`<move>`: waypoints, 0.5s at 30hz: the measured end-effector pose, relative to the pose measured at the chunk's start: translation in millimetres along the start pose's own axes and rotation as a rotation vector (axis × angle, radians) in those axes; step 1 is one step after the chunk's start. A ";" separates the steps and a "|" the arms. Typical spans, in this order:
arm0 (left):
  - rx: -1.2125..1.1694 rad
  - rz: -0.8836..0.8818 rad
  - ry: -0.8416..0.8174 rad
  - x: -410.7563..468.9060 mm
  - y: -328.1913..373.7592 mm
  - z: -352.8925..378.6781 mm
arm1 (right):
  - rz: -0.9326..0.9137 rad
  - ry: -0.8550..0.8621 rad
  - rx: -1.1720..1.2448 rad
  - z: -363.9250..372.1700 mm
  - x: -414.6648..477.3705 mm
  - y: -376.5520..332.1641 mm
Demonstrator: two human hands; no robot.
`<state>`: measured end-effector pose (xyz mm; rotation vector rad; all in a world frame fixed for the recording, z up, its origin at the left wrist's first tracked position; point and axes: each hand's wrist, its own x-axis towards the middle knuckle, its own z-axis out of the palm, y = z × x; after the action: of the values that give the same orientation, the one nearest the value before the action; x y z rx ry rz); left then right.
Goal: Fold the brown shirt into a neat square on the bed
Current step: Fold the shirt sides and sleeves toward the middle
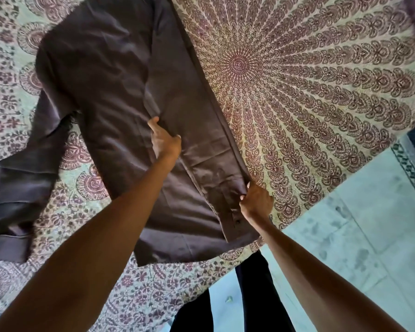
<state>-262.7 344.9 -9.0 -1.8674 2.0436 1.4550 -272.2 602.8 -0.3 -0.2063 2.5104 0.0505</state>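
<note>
As both hands pinch it — left hand (164, 140), right hand (255, 200) — brown shirt (110, 92), patterned bedspread (309, 80)

Arms: both forearms bare to the frame edge, no sleeves visible.
Left hand (164, 141): no rings or glove; wrist without watch or band.
Right hand (255, 200): likewise unadorned, wrist bare.
Legs: dark trousers (252, 295), near black, visible between the arms at the lower frame.
</note>
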 end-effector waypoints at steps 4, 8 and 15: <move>0.016 -0.007 -0.049 -7.1 -2.7 -2.7 | -0.003 -0.024 -0.050 -8.8 0.4 0.3; 0.115 0.037 -0.011 -6.2 1.0 -11.0 | -0.033 0.000 0.048 -19.2 14.6 -22.1; 0.226 0.169 0.197 50.7 24.7 -33.3 | -0.227 0.045 0.336 -72.5 110.2 -142.3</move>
<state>-278.4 281.6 -4.0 -1.8505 2.3916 1.0465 -379.6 441.2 -4.1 -0.3534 2.4766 -0.4685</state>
